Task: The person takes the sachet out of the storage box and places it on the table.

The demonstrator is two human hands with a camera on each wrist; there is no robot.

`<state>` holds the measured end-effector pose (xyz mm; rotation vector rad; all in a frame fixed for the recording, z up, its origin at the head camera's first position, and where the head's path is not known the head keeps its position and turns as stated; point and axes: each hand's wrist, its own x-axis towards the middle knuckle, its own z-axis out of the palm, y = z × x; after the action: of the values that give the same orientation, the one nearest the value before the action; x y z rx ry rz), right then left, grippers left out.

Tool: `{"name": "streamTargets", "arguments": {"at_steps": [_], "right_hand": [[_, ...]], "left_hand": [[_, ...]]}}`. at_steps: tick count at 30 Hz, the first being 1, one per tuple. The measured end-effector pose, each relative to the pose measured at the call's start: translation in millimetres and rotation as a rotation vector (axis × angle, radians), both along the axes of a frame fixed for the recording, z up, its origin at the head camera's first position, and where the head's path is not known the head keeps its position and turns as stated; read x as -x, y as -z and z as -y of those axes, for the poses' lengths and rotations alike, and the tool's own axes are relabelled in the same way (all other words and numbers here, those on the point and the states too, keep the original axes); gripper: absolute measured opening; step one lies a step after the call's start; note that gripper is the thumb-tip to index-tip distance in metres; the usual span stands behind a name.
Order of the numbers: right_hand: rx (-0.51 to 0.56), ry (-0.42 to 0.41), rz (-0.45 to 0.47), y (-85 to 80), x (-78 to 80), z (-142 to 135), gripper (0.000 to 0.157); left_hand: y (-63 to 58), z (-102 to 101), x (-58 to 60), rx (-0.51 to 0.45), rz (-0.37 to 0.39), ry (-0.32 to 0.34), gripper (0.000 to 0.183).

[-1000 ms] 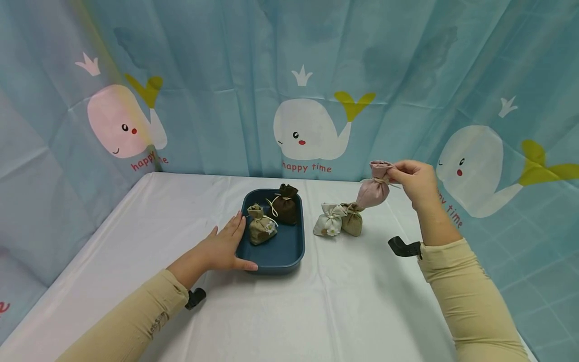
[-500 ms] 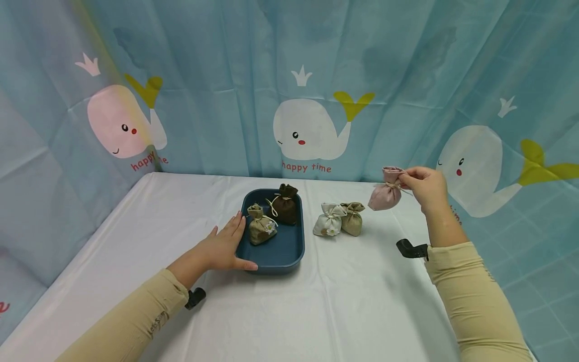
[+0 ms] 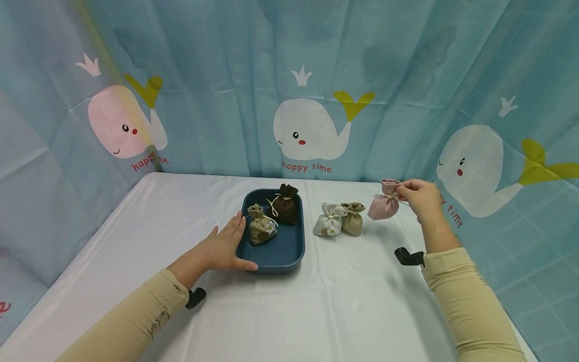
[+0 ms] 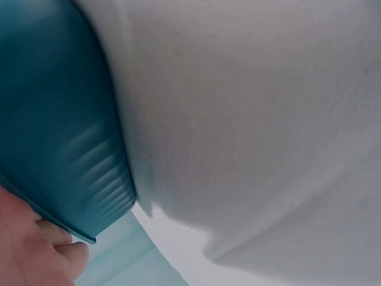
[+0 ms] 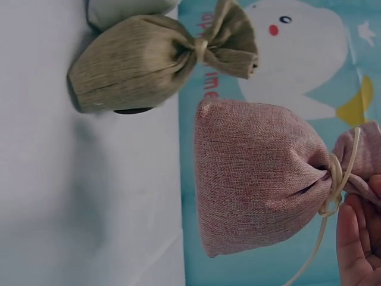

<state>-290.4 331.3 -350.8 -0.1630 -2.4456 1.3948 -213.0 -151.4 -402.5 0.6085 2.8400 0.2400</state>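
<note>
My right hand pinches a pink drawstring pouch by its gathered neck and holds it over the table's right side. In the right wrist view the pink pouch hangs with its cream cord tied in a knot. Left of it stand a tan pouch and a white pouch, side by side and touching. My left hand rests with spread, straight fingers against the left rim of a blue tray. Inside the tray are a brown pouch and a khaki pouch with a flower.
A white cloth covers the table. Behind it hangs a light blue curtain printed with whales. A black wrist camera sits at my right cuff, and another black camera at my left cuff.
The pink pouch has moved right, away from the tan pouch, and then come down closer to the table in my right hand. My left hand and the tray have stayed put.
</note>
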Motion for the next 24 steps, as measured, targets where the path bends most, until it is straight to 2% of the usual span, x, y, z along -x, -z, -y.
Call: {"name": "streamTargets", "arguments": {"at_steps": [4, 7, 12, 15, 20, 22, 24], "right_hand": [[0.022, 0.002, -0.008, 11.0, 3.6, -0.8, 0.029], [-0.061, 0.046, 0.03, 5.9, -7.3, 12.6, 0.03], [-0.073, 0.045, 0.046, 12.6, -9.0, 20.0, 0.029], [-0.058, 0.056, 0.064, 23.9, -1.2, 18.2, 0.028], [-0.044, 0.105, 0.097, 65.0, 31.4, -5.6, 0.03], [-0.044, 0.104, 0.11, 68.9, 33.3, -6.5, 0.031], [-0.055, 0.092, 0.137, 58.9, 23.4, 2.2, 0.032]], "left_hand": [[1.0, 0.2, 0.0, -0.003, -0.006, 0.002, 0.131], [1.4, 0.4, 0.0, -0.002, -0.011, 0.002, 0.131], [2.1, 0.8, 0.4, -0.015, -0.01, -0.001, 0.131], [3.0, 1.0, 1.0, -0.017, -0.009, -0.003, 0.131], [3.7, 1.3, 1.6, -0.013, -0.013, -0.001, 0.131], [3.3, 1.1, 1.5, -0.015, -0.011, -0.001, 0.131], [3.0, 0.6, 1.3, -0.016, -0.007, -0.002, 0.131]]}}
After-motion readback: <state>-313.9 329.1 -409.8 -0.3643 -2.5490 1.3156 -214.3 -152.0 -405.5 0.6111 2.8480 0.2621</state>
